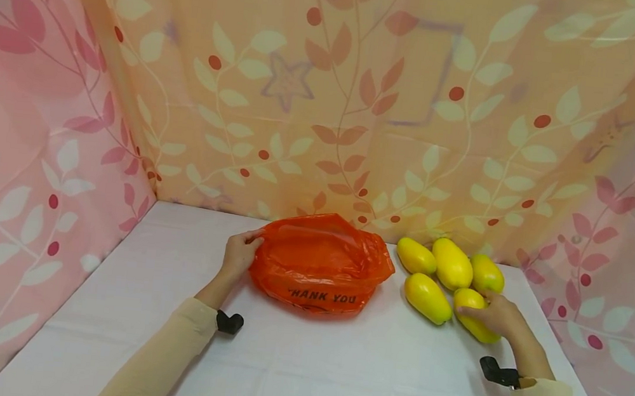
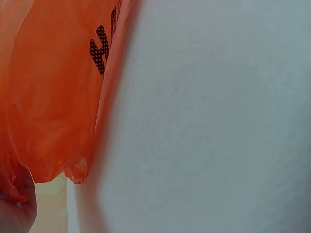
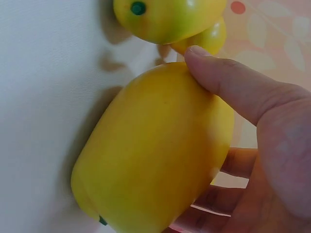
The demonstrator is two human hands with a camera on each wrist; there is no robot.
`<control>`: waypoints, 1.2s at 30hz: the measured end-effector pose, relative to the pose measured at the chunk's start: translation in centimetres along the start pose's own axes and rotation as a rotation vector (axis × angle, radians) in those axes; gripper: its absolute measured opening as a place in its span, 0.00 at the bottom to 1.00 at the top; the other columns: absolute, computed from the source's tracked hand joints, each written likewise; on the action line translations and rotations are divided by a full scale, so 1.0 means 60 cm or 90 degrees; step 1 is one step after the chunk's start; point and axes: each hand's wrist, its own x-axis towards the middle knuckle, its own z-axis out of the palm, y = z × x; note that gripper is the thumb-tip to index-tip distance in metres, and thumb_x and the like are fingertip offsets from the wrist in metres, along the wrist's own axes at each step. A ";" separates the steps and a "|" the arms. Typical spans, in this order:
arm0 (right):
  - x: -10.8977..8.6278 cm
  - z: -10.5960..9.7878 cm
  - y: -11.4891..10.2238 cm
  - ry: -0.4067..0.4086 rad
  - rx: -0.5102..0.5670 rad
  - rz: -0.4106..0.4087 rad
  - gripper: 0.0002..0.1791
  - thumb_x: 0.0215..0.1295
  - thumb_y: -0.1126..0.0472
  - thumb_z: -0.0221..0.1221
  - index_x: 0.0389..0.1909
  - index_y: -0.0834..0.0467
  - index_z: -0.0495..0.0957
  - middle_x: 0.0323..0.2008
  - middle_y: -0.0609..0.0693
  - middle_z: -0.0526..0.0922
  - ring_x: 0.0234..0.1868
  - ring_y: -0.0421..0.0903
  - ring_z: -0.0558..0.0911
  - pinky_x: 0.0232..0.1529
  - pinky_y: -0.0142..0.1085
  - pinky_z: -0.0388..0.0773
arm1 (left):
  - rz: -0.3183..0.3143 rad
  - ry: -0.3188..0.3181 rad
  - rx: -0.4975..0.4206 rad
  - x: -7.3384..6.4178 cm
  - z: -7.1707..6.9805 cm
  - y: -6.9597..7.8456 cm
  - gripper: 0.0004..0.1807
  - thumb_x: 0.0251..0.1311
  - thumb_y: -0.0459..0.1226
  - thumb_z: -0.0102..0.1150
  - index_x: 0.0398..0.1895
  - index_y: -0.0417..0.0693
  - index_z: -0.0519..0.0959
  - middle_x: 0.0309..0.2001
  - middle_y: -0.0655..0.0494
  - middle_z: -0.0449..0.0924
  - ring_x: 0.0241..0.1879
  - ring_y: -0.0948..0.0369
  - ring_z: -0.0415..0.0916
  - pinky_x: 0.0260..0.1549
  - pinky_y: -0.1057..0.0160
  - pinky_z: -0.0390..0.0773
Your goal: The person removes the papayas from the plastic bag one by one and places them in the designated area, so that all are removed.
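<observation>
A red-orange plastic bag [image 1: 309,280] with black "THANK YOU" lettering lies with its mouth spread in the middle of the table. My left hand [image 1: 240,255] pinches the left edge of the bag; in the left wrist view the bag [image 2: 53,92] covers part of the fingers. On the right, my right hand [image 1: 497,314] grips the nearest yellow mango [image 1: 474,328], thumb on one side and fingers round the other. That mango [image 3: 155,150] fills the middle of the right wrist view, its small green stem at the lower end.
Several more yellow mangoes [image 1: 451,265] sit clustered between the bag and my right hand. One mango [image 1: 428,299] lies just left of the gripped one. A white cloth [image 1: 335,372] covers the table, and patterned curtains [image 1: 344,98] enclose the back and sides.
</observation>
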 end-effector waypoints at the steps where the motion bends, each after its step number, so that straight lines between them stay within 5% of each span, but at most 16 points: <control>1: 0.000 0.001 0.000 0.001 -0.001 0.000 0.65 0.52 0.25 0.58 0.69 0.76 0.52 0.60 0.80 0.64 0.52 0.73 0.68 0.55 0.69 0.66 | -0.001 0.000 -0.002 0.000 0.000 0.000 0.15 0.66 0.34 0.56 0.53 0.40 0.82 0.50 0.39 0.83 0.21 0.67 0.68 0.22 0.74 0.70; 8: -0.003 0.001 0.001 0.010 -0.004 -0.006 0.65 0.53 0.25 0.58 0.68 0.78 0.52 0.61 0.81 0.62 0.53 0.74 0.67 0.56 0.69 0.65 | 0.000 -0.007 -0.001 0.002 0.001 0.005 0.15 0.66 0.33 0.56 0.54 0.40 0.82 0.51 0.39 0.83 0.25 0.67 0.69 0.23 0.75 0.71; 16: -0.003 0.006 0.005 0.032 -0.013 -0.029 0.61 0.56 0.28 0.57 0.67 0.78 0.55 0.60 0.81 0.64 0.52 0.73 0.69 0.56 0.69 0.66 | -0.014 -0.013 -0.025 0.003 0.002 0.004 0.15 0.66 0.33 0.57 0.54 0.40 0.82 0.53 0.40 0.82 0.39 0.59 0.74 0.28 0.77 0.71; 27: -0.012 -0.005 -0.001 0.043 -0.012 -0.031 0.57 0.59 0.28 0.56 0.66 0.76 0.58 0.55 0.79 0.68 0.47 0.68 0.72 0.48 0.60 0.75 | -0.025 -0.048 -0.020 0.008 -0.004 0.009 0.18 0.67 0.34 0.55 0.58 0.41 0.79 0.57 0.42 0.80 0.53 0.53 0.77 0.37 0.78 0.74; 32: -0.017 -0.012 0.000 0.057 -0.021 -0.034 0.58 0.60 0.28 0.53 0.67 0.78 0.55 0.57 0.82 0.64 0.49 0.72 0.72 0.46 0.61 0.76 | -0.012 -0.060 -0.018 0.009 -0.006 0.010 0.19 0.67 0.34 0.56 0.61 0.45 0.78 0.60 0.44 0.79 0.57 0.52 0.76 0.52 0.65 0.79; 36: -0.024 -0.013 0.000 0.076 -0.017 -0.029 0.59 0.62 0.28 0.51 0.67 0.80 0.52 0.58 0.83 0.63 0.51 0.75 0.70 0.49 0.63 0.75 | 0.014 -0.060 0.005 0.007 -0.009 0.008 0.21 0.65 0.34 0.58 0.61 0.46 0.77 0.61 0.44 0.77 0.62 0.51 0.73 0.61 0.53 0.74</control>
